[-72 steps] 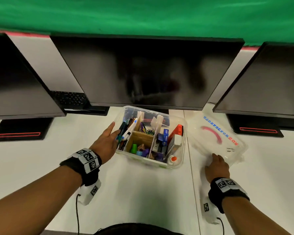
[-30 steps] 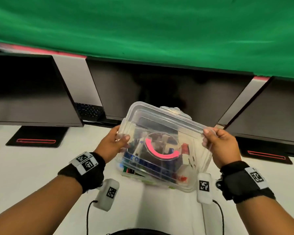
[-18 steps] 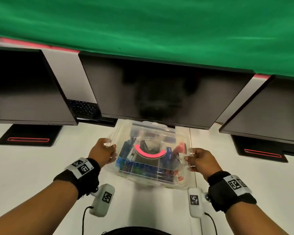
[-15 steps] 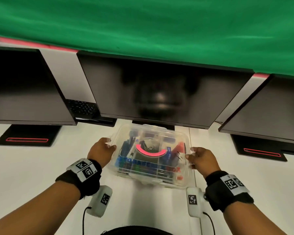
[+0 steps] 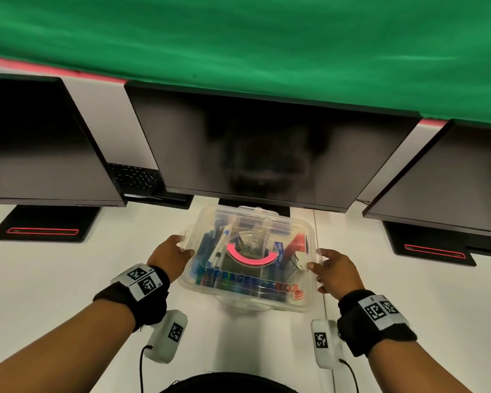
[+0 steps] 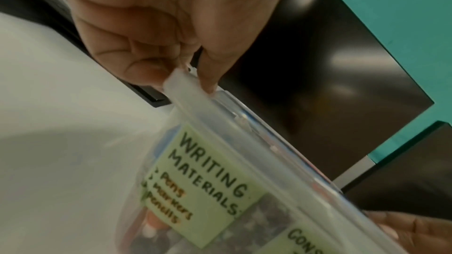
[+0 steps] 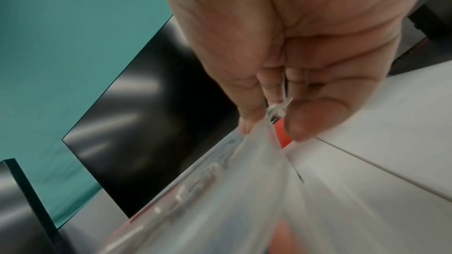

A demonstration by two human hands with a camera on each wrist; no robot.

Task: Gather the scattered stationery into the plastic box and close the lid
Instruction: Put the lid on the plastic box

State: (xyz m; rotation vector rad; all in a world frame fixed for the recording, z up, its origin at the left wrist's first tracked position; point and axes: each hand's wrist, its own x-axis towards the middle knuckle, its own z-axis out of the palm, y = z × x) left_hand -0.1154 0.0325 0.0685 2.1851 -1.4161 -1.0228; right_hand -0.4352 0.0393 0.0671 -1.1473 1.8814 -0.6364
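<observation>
Head view: a person is lowering the clear lid (image 5: 255,222) onto the plastic box (image 5: 247,303), which is sitting on the white desk (image 5: 54,279) just in front of the middle one of three dark monitors (image 5: 261,148). The left hand (image 5: 169,255) is pinching the lid's left edge and the right hand (image 5: 333,270) its right edge. The stationery (image 5: 219,251) is already lying inside, pens and markers to the left, a red item to the right; the pieces are too crowded to count. One box, one lid, two hands, and no loose piece is showing on the desk, so the gathering looks finished and the closing step is in hand.

Left wrist view: the thumb and fingers (image 6: 208,70) are gripping the lid's corner, just above a green label (image 6: 203,184) reading "WRITING MATERIALS". A second label is peeking in below.

Right wrist view: the fingertips (image 7: 300,123) are clamping the lid's rim narrowly, with something red behind it.

Judging by this, the next move is calling for pressing all the edges down evenly until the lid seats; whether it is latched yet cannot be told.
</observation>
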